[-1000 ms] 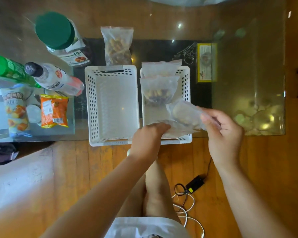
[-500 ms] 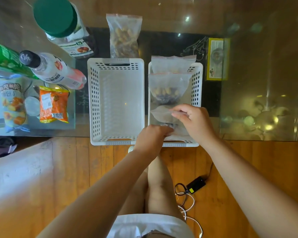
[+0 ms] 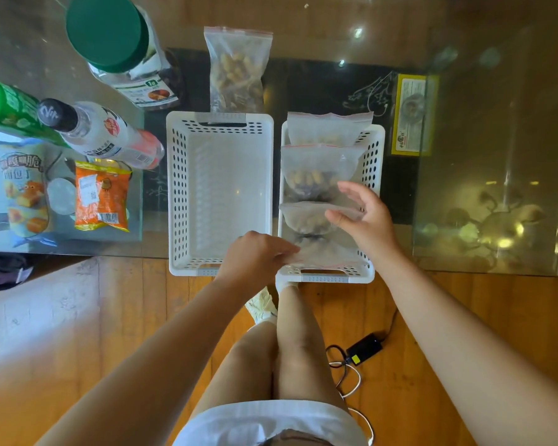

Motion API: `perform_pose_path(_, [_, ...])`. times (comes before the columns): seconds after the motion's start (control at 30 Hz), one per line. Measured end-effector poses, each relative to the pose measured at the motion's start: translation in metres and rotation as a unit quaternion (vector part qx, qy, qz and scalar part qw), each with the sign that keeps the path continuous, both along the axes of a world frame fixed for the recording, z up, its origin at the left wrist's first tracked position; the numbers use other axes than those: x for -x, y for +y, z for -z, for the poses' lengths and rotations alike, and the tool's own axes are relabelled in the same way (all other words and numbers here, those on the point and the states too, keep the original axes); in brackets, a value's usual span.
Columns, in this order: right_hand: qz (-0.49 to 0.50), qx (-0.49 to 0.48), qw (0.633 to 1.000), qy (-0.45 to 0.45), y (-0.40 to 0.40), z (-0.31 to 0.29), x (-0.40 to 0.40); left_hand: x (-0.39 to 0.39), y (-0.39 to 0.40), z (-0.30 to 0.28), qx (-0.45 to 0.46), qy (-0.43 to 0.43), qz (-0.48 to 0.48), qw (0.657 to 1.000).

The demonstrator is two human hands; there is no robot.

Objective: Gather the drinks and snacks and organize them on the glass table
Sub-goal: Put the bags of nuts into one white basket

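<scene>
Two white baskets stand side by side at the near edge of the glass table (image 3: 484,101). Nothing lies in the left basket (image 3: 219,188). The right basket (image 3: 373,146) holds several clear zip bags of nuts in a row. My left hand (image 3: 255,257) pinches the corner of the nearest zip bag (image 3: 331,252) by the basket's front rim. My right hand (image 3: 366,217) hovers with relaxed, spread fingers, its thumb touching the top edge of the bag behind it (image 3: 303,218). Another zip bag of nuts (image 3: 236,69) lies on the table behind the left basket.
At the left are a green-lidded jar (image 3: 116,43), a black-capped bottle (image 3: 100,133), a green can (image 3: 7,107), an orange snack packet (image 3: 102,194) and a blue snack bag (image 3: 23,188). A yellow card (image 3: 411,114) lies under the glass. A charger with cables (image 3: 364,346) lies on the wooden floor.
My right hand carried a zip bag down into the right basket, pressed on it, and now lifts with fingers opening. My left hand has stayed at the basket's front.
</scene>
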State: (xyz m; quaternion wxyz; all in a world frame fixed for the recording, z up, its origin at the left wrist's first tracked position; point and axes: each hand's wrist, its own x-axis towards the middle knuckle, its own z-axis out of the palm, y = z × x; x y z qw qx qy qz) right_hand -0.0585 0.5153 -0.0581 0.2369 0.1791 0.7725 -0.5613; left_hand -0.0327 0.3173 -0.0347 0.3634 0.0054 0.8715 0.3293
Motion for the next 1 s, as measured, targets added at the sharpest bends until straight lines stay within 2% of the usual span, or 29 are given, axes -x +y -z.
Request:
perform_pose_path(0.1, [0.043,0.028,0.993,-0.108,0.003,0.004,-0.013,0.002,-0.002,-0.001,0.028,0.058,0.019,0.998])
perform_pose_path(0.2, [0.081,0.141,0.967,-0.198,0.003,0.011,-0.018,0.004,-0.005,0.003,0.033,0.058,-0.016,0.998])
perform_pose_path(0.27, [0.122,0.217,0.944,-0.216,-0.002,0.012,-0.018,0.006,-0.006,0.007,0.016,0.038,-0.049,0.998])
perform_pose_path(0.37, [0.153,0.263,0.929,-0.21,-0.008,0.016,-0.017,0.009,-0.004,0.013,-0.025,0.008,-0.084,0.996])
perform_pose_path(0.5, [0.218,0.249,0.92,-0.21,-0.007,0.011,-0.014,0.011,0.0,0.017,0.03,0.08,-0.044,0.995])
perform_pose_path(0.57, [0.257,0.217,0.921,-0.198,-0.001,0.001,-0.015,0.016,0.002,0.015,0.029,0.098,-0.044,0.994])
perform_pose_path(0.63, [0.249,0.144,0.948,-0.136,0.005,-0.015,-0.021,0.022,0.005,0.012,0.003,0.088,-0.057,0.994])
perform_pose_path(0.7, [0.187,0.061,0.98,-0.023,0.004,-0.036,-0.029,0.031,0.009,0.009,-0.007,0.085,-0.067,0.994])
perform_pose_path(0.77, [0.06,-0.038,0.993,0.095,0.001,-0.05,-0.037,0.039,0.011,0.008,-0.006,0.087,-0.088,0.992])
perform_pose_path(0.8, [-0.03,-0.114,0.981,0.152,-0.003,-0.051,-0.04,0.044,0.011,0.007,-0.005,0.087,-0.104,0.991])
perform_pose_path(0.87, [-0.199,-0.259,0.919,0.221,-0.011,-0.045,-0.041,0.053,0.012,0.008,-0.003,0.07,-0.131,0.989])
perform_pose_path(0.9, [-0.254,-0.306,0.888,0.232,-0.015,-0.039,-0.04,0.057,0.012,0.009,-0.004,0.057,-0.139,0.989])
perform_pose_path(0.93, [-0.28,-0.333,0.869,0.236,-0.018,-0.033,-0.037,0.06,0.012,0.011,-0.008,0.047,-0.144,0.988])
perform_pose_path(1.0, [-0.279,-0.346,0.863,0.239,-0.021,-0.02,-0.025,0.064,0.011,0.014,-0.017,0.034,-0.149,0.988])
